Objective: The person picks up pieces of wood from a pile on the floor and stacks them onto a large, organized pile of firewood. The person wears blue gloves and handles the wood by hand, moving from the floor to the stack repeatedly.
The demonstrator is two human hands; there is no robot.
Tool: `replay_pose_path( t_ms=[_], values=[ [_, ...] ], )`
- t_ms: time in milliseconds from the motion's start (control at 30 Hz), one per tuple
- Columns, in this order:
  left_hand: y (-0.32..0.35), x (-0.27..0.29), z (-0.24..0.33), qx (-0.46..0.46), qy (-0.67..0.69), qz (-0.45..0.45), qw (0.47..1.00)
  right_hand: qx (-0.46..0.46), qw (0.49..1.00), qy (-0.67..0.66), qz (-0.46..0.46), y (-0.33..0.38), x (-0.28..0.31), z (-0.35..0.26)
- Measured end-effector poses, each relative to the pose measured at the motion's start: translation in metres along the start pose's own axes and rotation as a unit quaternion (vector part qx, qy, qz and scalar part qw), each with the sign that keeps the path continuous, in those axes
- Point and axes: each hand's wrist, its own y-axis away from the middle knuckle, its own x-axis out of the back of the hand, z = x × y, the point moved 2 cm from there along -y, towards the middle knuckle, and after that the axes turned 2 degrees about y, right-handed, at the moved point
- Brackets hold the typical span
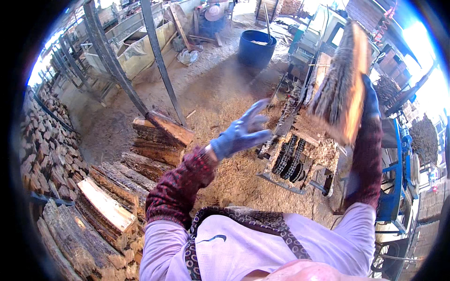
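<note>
A thick split slab of wood (pixel 341 84), rough with bark on one face and pale along its right edge, is tilted up above the machine on my right. My right hand (pixel 370 96), in a blue glove, grips it by that right edge; most of the fingers are hidden behind the wood. My left hand (pixel 243 131), also blue-gloved, is in the air left of the machine, fingers spread and holding nothing. Below the slab, the chain conveyor (pixel 291 157) shows dark chains covered with sawdust. Another pale board (pixel 320 75) lies on the machine behind the slab.
Stacked barked slabs (pixel 79 234) fill the lower left, with more split wood (pixel 161 136) by the metal posts (pixel 161 61). A dark blue tub (pixel 257 49) stands at the back. A blue metal frame (pixel 393 178) stands right of my arm. Sawdust covers the floor (pixel 229 182).
</note>
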Motion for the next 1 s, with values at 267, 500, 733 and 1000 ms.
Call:
replay_pose_path(
  t_ms=[267, 500, 733, 1000],
  values=[
    [0.232, 0.101, -0.179, 0.25, 0.084, 0.285, 0.922, 0.103, 0.65, 0.753, -0.017, -0.149, 0.01, 0.104],
    [0.43, 0.06, -0.207, 0.224, 0.315, 0.559, 0.733, 0.354, 0.798, 0.439, -0.214, 0.052, -0.265, -0.002],
    [0.583, 0.007, -0.191, 0.114, 0.369, 0.753, 0.532, 0.211, 0.745, 0.166, -0.611, 0.35, -0.503, 0.099],
    [0.664, 0.084, -0.176, 0.171, 0.231, 0.768, 0.572, -0.258, 0.509, -0.029, -0.821, 0.646, -0.704, 0.129]
  ],
)
